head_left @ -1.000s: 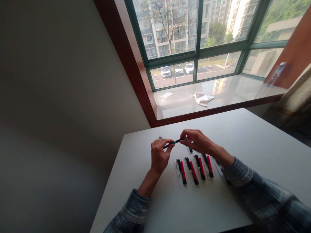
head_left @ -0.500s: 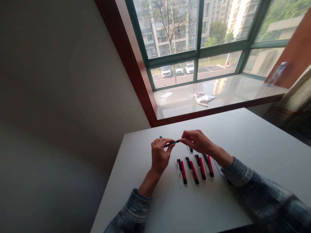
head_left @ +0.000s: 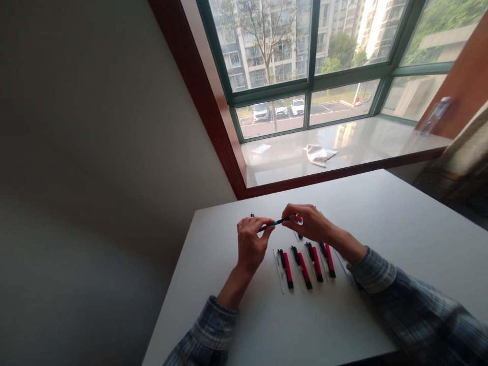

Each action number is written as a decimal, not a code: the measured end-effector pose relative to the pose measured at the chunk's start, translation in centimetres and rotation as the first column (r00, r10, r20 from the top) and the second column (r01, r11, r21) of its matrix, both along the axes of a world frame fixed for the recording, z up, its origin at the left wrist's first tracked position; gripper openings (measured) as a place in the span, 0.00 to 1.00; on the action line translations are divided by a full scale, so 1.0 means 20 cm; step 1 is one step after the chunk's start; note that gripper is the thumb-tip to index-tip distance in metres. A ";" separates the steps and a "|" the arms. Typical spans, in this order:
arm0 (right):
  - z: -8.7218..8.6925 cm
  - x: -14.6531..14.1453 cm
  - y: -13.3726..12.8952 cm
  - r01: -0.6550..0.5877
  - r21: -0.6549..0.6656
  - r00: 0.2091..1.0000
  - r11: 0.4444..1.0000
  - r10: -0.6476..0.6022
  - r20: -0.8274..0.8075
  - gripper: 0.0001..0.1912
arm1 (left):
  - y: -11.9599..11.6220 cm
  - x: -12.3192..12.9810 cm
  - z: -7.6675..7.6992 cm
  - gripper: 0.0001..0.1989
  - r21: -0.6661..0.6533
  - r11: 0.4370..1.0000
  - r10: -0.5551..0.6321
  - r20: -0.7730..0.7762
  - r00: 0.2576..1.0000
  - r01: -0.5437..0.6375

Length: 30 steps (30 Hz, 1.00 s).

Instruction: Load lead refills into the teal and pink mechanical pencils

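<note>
My left hand (head_left: 253, 243) pinches the left end of a thin black pen-like piece (head_left: 275, 222) with a blue band. Its right end meets the fingers of my right hand (head_left: 308, 222), which are closed on it, with a small clear and red part showing there. Both hands are raised over the white table (head_left: 244, 325). Below them lie several red and black pen parts (head_left: 302, 269) in a row, with thin clear rods (head_left: 278, 272) beside them. Another dark-tipped part (head_left: 299, 236) is partly hidden under my right hand.
A small dark item (head_left: 252, 215) lies behind my left hand. Beyond the table, a white cloth (head_left: 320, 155), a paper piece (head_left: 261, 149) and a clear bottle (head_left: 434, 118) are on the window sill (head_left: 282, 170). A wall rises at left.
The fingers of my right hand have shifted slightly, and more of the black piece and the clear and red part shows between them. My left hand stays in place.
</note>
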State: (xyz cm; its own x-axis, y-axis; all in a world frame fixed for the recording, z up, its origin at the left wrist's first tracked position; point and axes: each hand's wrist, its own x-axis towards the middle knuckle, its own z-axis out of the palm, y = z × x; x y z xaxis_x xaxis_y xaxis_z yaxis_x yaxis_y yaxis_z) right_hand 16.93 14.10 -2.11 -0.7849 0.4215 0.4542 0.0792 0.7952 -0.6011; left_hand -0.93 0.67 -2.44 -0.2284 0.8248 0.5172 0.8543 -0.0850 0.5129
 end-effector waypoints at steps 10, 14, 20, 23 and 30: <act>-0.01 0.00 0.00 0.046 0.012 0.998 0.999 -0.046 0.032 0.13 | -0.01 0.00 0.01 0.04 -0.007 1.000 0.005 -0.022 1.000 -0.005; -0.01 0.00 0.00 0.028 0.027 0.999 0.999 -0.028 -0.016 0.09 | 0.00 -0.01 0.00 0.04 -0.005 1.000 0.014 -0.015 1.000 -0.014; -0.03 0.00 0.02 0.054 0.044 0.998 0.998 -0.055 0.019 0.12 | 0.00 -0.01 0.01 0.06 -0.010 1.000 0.011 -0.030 0.999 -0.011; -0.02 0.00 0.02 0.071 0.038 0.997 0.997 -0.071 0.002 0.15 | 0.00 -0.04 0.03 0.09 0.029 1.000 0.002 0.035 0.999 -0.003; -0.02 -0.04 -0.04 0.087 0.022 0.994 0.996 -0.085 -0.072 0.16 | 0.02 -0.06 0.01 0.28 0.090 0.996 -0.055 0.549 0.834 0.006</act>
State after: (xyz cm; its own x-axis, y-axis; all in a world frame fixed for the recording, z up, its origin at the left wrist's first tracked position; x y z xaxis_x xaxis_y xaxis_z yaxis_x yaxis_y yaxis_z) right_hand 16.17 13.23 -2.59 -0.7118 0.4738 0.5185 0.1060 0.8023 -0.5875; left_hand -2.20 1.04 -2.24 -0.4705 0.7970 0.3786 0.4289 -0.1684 0.8875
